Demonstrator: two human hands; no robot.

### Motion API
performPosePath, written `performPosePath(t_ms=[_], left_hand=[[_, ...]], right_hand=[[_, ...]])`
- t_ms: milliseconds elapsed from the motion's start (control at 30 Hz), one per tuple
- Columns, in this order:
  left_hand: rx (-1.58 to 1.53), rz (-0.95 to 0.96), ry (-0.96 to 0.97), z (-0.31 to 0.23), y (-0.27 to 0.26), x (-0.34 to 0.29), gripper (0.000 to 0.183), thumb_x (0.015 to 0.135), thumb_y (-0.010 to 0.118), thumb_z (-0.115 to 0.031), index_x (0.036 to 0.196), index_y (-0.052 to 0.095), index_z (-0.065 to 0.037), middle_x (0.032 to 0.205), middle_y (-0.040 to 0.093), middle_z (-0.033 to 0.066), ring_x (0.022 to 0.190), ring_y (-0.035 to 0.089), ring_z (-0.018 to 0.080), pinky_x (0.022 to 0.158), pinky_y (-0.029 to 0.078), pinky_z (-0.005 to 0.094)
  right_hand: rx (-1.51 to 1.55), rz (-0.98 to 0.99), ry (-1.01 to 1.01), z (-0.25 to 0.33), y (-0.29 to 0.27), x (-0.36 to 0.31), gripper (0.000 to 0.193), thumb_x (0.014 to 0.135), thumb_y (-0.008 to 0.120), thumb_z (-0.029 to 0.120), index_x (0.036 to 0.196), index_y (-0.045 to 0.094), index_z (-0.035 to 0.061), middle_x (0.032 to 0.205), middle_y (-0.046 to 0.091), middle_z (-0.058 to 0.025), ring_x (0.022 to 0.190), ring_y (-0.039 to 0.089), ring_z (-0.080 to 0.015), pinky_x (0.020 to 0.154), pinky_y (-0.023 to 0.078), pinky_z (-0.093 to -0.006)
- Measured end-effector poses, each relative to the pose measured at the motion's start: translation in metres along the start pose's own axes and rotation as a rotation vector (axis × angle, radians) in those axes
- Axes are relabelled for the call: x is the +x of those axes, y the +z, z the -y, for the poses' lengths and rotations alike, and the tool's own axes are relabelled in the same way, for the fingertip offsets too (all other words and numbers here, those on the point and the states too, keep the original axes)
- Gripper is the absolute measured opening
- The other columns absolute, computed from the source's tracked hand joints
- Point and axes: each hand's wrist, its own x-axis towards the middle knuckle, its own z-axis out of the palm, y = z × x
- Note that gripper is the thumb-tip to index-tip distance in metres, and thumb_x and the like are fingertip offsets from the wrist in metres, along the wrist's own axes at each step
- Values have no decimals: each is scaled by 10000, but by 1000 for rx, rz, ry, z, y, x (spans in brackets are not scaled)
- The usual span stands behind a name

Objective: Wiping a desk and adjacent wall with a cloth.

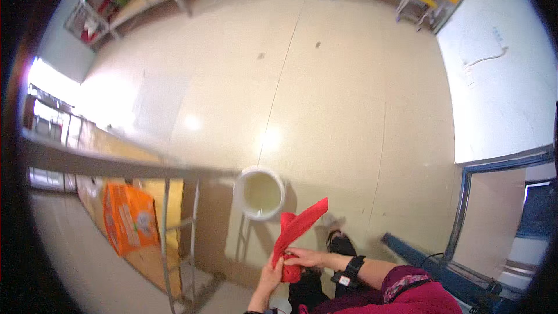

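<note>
Red cloth held in both hands, just beside the white bucket, on its right and nearer the body; one end stuck out past the grip. Left hand closed round the cloth, thumb pressed on it; its other fingers partly hidden, spacing cannot be told. Cloth pinched by right hand, fingers held close together. Pale liquid contained in bucket. Orange bag placed left of bucket, beyond metal ladder.
</note>
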Motion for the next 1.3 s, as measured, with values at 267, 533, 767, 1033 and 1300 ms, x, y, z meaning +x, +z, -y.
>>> performPosePath(t_ms=[267,533,767,1033,1300], left_hand=[[-199,-29,383,-182,55,89,309,848,478,-178,1085,499,20,952,583,107,878,540,176,811,402,277],[-405,217,475,-325,50,150,285,825,523,-128,1069,487,15,922,572,62,822,536,116,750,433,239],[-587,419,183,-426,56,247,254,844,481,-237,1019,467,-54,804,574,72,626,543,178,536,449,296],[-7,778,205,-513,113,306,325,823,498,-122,1128,416,-44,930,571,98,827,573,227,674,479,320],[232,762,695,-569,179,411,355,723,631,-53,1051,498,-25,969,571,64,904,530,161,791,434,303]], right_hand=[[-234,-315,-548,115,-172,-91,164,787,508,29,949,529,18,925,560,-40,919,500,-123,821,385,-257],[-529,-729,-585,179,-239,-143,247,780,549,131,1012,539,48,922,573,-51,894,514,-116,786,406,-257],[135,-693,-901,292,-263,-232,216,830,490,154,1008,540,43,912,558,-19,858,508,-101,746,411,-237],[85,-1005,-1161,339,-344,-216,238,833,471,178,1007,514,21,915,537,-30,867,472,-93,770,373,-231],[508,-573,-1225,415,-425,-241,195,840,463,153,990,502,35,888,522,-13,845,473,-87,779,376,-228]])
